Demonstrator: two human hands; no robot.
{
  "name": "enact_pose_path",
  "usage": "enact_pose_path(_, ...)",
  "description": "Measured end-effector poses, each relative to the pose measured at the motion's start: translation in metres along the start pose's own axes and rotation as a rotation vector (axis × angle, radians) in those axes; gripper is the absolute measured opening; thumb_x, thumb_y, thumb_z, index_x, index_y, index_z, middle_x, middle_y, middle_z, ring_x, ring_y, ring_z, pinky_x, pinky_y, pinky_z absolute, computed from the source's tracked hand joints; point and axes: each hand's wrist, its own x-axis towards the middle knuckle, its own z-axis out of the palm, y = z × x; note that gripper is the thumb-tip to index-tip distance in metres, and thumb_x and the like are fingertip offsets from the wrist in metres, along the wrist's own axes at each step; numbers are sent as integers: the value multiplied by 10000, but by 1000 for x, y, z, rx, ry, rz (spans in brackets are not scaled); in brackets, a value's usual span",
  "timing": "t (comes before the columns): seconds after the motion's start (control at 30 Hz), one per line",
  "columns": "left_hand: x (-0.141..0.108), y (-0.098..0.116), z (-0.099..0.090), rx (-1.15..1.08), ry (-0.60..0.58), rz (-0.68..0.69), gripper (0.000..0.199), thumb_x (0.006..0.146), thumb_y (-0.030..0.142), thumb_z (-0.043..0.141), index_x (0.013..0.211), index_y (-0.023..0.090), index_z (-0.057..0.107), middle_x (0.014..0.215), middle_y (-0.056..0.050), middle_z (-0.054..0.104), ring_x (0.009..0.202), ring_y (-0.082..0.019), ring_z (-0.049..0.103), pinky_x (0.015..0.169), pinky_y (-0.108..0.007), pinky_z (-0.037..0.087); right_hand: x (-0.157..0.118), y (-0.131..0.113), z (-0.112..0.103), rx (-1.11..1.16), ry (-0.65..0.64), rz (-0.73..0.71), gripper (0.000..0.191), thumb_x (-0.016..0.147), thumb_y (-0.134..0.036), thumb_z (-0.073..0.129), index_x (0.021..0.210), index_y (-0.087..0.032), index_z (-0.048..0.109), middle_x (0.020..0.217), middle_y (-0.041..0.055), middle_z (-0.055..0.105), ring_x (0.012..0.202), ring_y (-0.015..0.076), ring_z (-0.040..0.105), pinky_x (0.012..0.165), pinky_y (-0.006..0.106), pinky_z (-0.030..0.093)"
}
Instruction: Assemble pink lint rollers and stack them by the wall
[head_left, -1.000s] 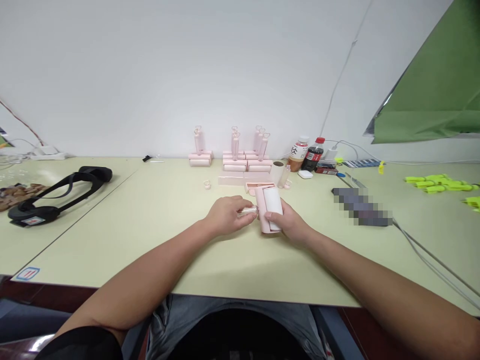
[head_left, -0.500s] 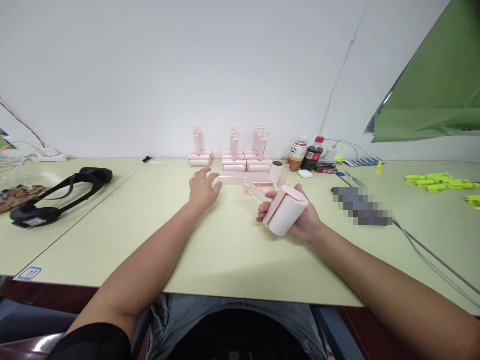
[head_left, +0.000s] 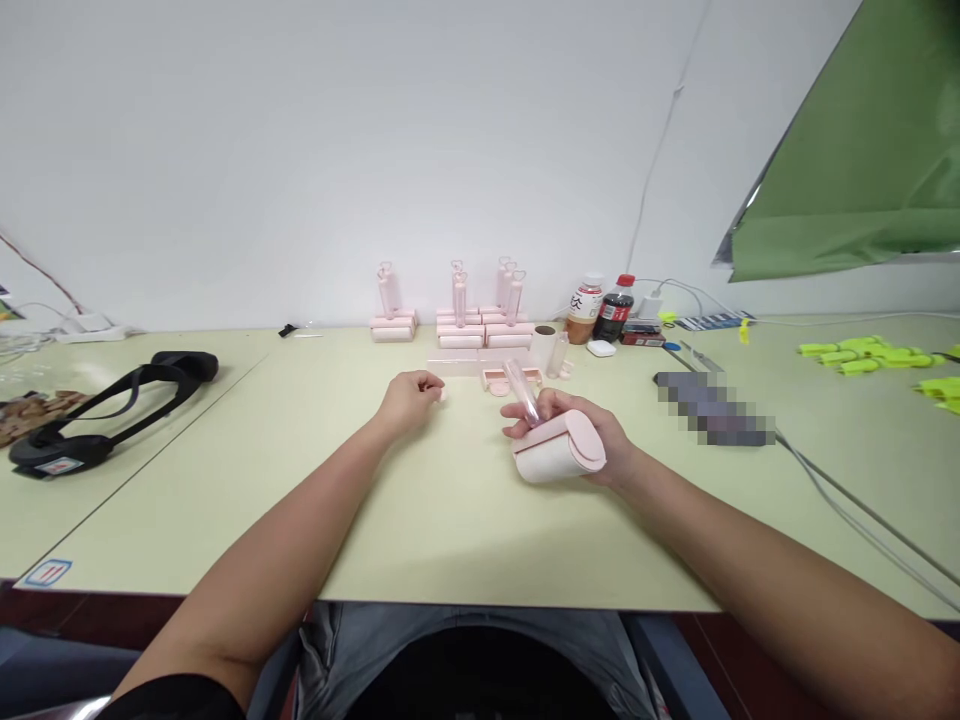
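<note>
My right hand (head_left: pixel 600 428) is closed around a lint roller with a white paper roll (head_left: pixel 551 460) and a pink cover. Its clear pinkish handle (head_left: pixel 521 388) points up and away from me. My left hand (head_left: pixel 409 402) is low over the table, thumb and fingers pinched on a small pink piece (head_left: pixel 443 395), mostly hidden. Beyond it lie clear strips (head_left: pixel 454 364). A pink open frame (head_left: pixel 495 382) rests behind the handle's tip. Against the wall stand several lint rollers (head_left: pixel 460 340) with handles upright and heart-shaped loops on top.
Right of the rollers are a loose clear handle (head_left: pixel 558 355), a cardboard-cored roll (head_left: pixel 541 345), a tea bottle (head_left: pixel 583 310), a cola bottle (head_left: pixel 613 310) and a white case (head_left: pixel 600 348). A black headset (head_left: pixel 112 410) lies left; yellow-green items (head_left: pixel 862 353) lie far right.
My left hand has closed its spread fingers on the small pink piece and come slightly nearer. My right hand has turned the roller, so it lies more level and its handle points up.
</note>
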Motion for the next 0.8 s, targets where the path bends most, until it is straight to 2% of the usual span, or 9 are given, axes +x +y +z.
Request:
enact_pose_path(0.07, -8, 11, 2, -205, -10, 24, 209, 847, 274, 540, 976, 162, 662, 800, -33, 674, 680, -131, 618, 623, -252, 495, 3, 1, -4, -27, 12, -42, 285, 752, -341, 677, 707, -202, 432, 1032, 66, 708, 767, 184, 674, 788, 390, 490)
enact_pose_path(0.2, -26, 33, 1, -854, -80, 41, 285, 744, 310, 706, 955, 140, 619, 713, -11, 621, 584, -99, 564, 543, -234, 456, 6, 1, -4, -205, -98, -31, 413, 679, -335, 737, 786, -232, 352, 698, -22, 678, 505, 136, 592, 606, 313, 470)
enact_pose_path(0.27, -33, 41, 1, -979, -157, 45, 378, 693, 334, 771, 978, 140, 616, 730, -12, 635, 577, -91, 568, 542, -230, 452, 3, -2, 0, -391, -98, 2, 408, 695, -335, 716, 903, -244, 377, 581, -81, 591, 435, 121, 522, 519, 262, 416)
enact_pose_path(0.33, -38, 46, 3, -1025, -236, 55, 424, 666, 352, 805, 983, 135, 627, 743, -17, 648, 576, -88, 577, 546, -231, 454, -3, -5, 6, -655, -54, 1, 373, 741, -317, 674, 1003, -238, 420, 547, -108, 502, 442, 109, 472, 487, 228, 357)
enact_pose_path(0.4, -43, 50, 6, -1041, -287, 79, 425, 662, 359, 814, 973, 128, 639, 740, -17, 652, 580, -90, 586, 557, -236, 461, -9, -9, 11, -988, -23, -64, 287, 791, -311, 631, 1026, -220, 496, 543, -103, 442, 481, 103, 439, 504, 224, 318)
enact_pose_path(0.47, -46, 54, 9, -1048, -308, 105, 416, 663, 362, 817, 960, 126, 645, 718, -10, 646, 595, -101, 601, 568, -245, 469, -13, -12, 15, -1302, -24, -145, 231, 825, -307, 594, 1028, -202, 563, 565, -78, 466, 526, 109, 443, 541, 232, 302)
enact_pose_path(0.53, -49, 57, 12, -1038, -324, 116, 408, 663, 364, 818, 944, 125, 644, 693, -7, 643, 618, -120, 620, 589, -260, 483, -15, -13, 17, -1513, -32, -183, 216, 834, -253, 561, 1040, -195, 593, 630, -44, 551, 579, 118, 479, 582, 239, 307)
enact_pose_path(0.67, -55, 60, 13, -954, -414, 138, 384, 684, 373, 802, 927, 124, 639, 708, -29, 670, 633, -128, 622, 649, -294, 503, -14, -8, 20, -1691, -21, -180, 229, 802, -127, 488, 986, -192, 608, 776, 8, 644, 665, 133, 532, 621, 242, 307)
enact_pose_path(0.8, -57, 59, 11, -809, -477, 154, 343, 691, 378, 793, 871, 126, 645, 730, -39, 668, 650, -119, 599, 657, -278, 483, -12, -3, 22, -1779, 16, -121, 168, 818, -150, 475, 923, -197, 597, 762, 15, 644, 666, 143, 536, 600, 243, 281)
